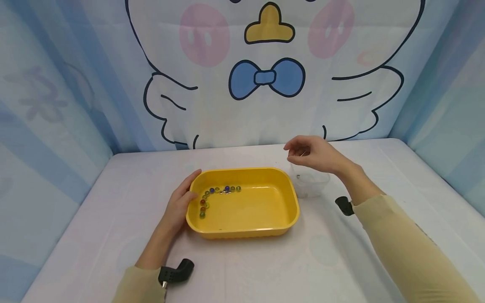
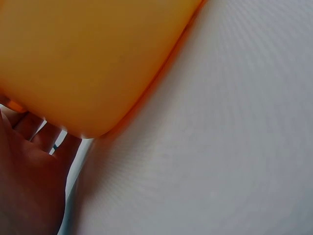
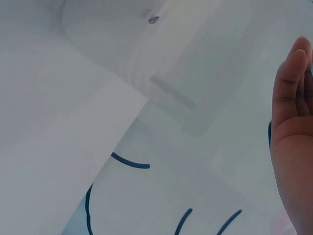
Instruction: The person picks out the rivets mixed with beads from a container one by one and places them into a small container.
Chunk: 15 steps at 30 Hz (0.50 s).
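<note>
My left hand (image 1: 182, 206) grips the left end of a yellow tray (image 1: 261, 231), thumb over the rim; the left wrist view shows fingers (image 2: 44, 134) against its outside wall. Inside the tray, glass marbles (image 1: 206, 193) in green, blue and amber form a bent row on the left, with several small silver pieces (image 1: 225, 192) beside them. My right hand (image 1: 314, 153) is raised above a clear plastic box (image 1: 312, 187), fingers bent, thumb and index tips apart. A thin glint shows within its fingers; what it is I cannot tell. A small metal piece (image 3: 153, 20) lies in the box.
A white cloth covers the table (image 1: 246, 269). Behind it hangs a backdrop with a cartoon bird and blue bow tie (image 1: 265, 78), and blue-striped cloth (image 1: 49, 126) hangs at the sides. The clear box stands just right of the tray.
</note>
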Each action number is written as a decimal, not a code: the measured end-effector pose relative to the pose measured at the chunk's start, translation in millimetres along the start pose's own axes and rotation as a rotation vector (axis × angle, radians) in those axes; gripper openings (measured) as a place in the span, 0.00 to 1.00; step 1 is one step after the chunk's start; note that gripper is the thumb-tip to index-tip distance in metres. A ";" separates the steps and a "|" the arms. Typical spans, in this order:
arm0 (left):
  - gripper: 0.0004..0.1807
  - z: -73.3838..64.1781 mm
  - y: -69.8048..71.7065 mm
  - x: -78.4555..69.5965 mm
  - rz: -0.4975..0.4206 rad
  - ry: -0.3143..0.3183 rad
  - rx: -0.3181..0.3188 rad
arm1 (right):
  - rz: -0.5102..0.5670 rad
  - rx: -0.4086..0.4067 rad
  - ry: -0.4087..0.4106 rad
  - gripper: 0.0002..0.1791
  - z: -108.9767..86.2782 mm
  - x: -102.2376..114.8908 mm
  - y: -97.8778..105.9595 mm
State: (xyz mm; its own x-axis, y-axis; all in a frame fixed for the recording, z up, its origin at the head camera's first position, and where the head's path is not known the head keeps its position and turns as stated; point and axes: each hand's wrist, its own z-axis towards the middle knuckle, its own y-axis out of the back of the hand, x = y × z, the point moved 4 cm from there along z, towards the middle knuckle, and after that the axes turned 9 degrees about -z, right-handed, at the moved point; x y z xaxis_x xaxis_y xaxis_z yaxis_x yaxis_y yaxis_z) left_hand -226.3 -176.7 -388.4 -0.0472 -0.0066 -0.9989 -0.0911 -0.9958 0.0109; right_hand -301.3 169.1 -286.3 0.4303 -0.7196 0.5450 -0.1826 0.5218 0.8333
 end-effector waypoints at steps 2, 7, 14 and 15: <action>0.36 -0.2 -0.3 -0.3 0.002 -0.001 0.000 | 0.001 0.002 0.003 0.15 1.1 1.8 -0.3; 0.36 -0.8 -0.2 -1.3 0.005 0.003 -0.003 | 0.004 0.006 0.021 0.15 5.3 8.0 -1.6; 0.35 -0.3 -1.3 -1.2 0.003 -0.010 0.004 | 0.024 0.008 0.052 0.14 12.6 18.5 -4.2; 0.35 -0.2 -1.4 -1.1 0.004 -0.012 0.005 | 0.030 0.010 0.058 0.14 13.4 20.8 -4.9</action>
State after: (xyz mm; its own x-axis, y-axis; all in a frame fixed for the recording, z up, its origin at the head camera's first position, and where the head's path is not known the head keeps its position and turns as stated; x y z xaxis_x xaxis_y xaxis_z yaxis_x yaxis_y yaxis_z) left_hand -225.9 -175.3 -387.4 -0.0593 -0.0092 -0.9982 -0.0961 -0.9953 0.0149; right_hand -303.2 145.4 -277.7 0.4752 -0.6760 0.5632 -0.2049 0.5375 0.8180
